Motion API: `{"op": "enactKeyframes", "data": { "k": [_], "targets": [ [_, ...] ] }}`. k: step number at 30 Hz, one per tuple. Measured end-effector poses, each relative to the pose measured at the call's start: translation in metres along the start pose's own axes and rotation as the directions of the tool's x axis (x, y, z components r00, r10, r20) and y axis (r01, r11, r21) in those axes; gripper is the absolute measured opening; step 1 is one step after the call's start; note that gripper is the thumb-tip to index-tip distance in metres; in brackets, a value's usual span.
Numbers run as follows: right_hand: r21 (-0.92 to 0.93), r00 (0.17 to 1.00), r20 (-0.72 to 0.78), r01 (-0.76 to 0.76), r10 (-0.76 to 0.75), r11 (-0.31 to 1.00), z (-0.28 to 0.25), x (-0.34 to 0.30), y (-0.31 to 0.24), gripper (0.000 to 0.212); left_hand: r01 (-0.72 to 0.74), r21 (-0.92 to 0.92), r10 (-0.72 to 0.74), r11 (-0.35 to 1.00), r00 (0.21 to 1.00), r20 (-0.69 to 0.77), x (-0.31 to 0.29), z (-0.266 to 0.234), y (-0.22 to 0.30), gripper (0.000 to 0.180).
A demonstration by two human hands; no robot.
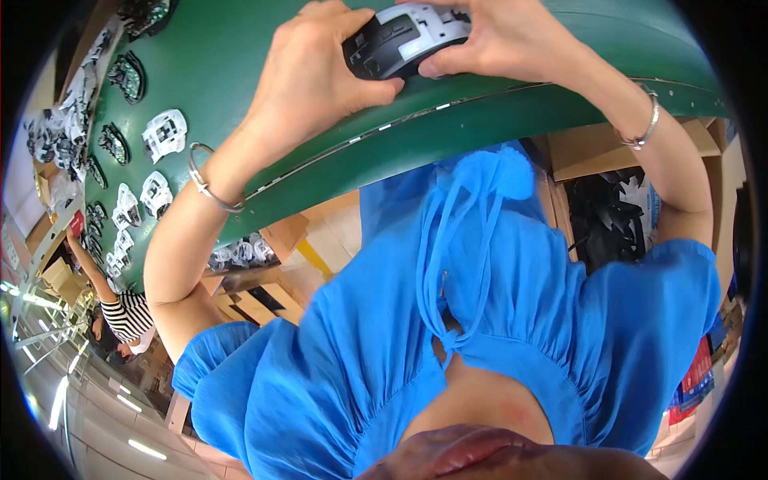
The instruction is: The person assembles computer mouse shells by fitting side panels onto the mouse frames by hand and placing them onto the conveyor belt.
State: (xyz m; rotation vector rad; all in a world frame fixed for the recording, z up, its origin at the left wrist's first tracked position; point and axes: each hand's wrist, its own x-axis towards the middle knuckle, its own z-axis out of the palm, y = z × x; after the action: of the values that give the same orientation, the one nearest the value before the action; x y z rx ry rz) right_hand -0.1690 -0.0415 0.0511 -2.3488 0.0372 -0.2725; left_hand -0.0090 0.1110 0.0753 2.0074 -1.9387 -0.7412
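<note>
At the top of the view, a curved black-and-white plastic housing [412,38] with slots and raised parts, shaped much like a computer mouse, is held over the green table. My left hand [316,68] is closed around its black left end, with the thumb along the lower edge. On the white right part, my right hand [504,40] grips with its thumb pressed near the bottom rim. Some fingertips are hidden behind the housing or cut off by the frame's top.
The green table [232,48] curves across the top. Along its left side lie white plastic shells [166,134] and boards with green circuitry [126,78]. Below its edge stand a cardboard box of black parts [604,216] and one of white pieces [244,254]. Another person [128,316] works at far left.
</note>
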Motion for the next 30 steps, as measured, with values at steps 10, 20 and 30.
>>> {"op": "enactKeyframes", "data": {
  "k": [10,20,30],
  "targets": [
    [-0.494,0.905,-0.366,-0.387,0.217,0.779,-0.039,-0.084,0.038,0.058,0.092,-0.170,-0.150,0.981,0.915,-0.374,-0.051,0.026,0.012,0.083],
    [-0.314,0.693,-0.539,-0.693,0.479,0.649,-0.138,-0.051,0.113,0.053,0.084,-0.249,-0.197,0.965,0.859,-0.472,-0.040,0.038,-0.008,0.057],
    [-0.286,0.670,-0.581,-0.700,0.463,0.654,-0.139,-0.057,0.228,0.031,0.389,-0.255,-0.403,0.885,0.370,-0.837,-0.132,0.026,-0.053,0.037]
  ]
}}
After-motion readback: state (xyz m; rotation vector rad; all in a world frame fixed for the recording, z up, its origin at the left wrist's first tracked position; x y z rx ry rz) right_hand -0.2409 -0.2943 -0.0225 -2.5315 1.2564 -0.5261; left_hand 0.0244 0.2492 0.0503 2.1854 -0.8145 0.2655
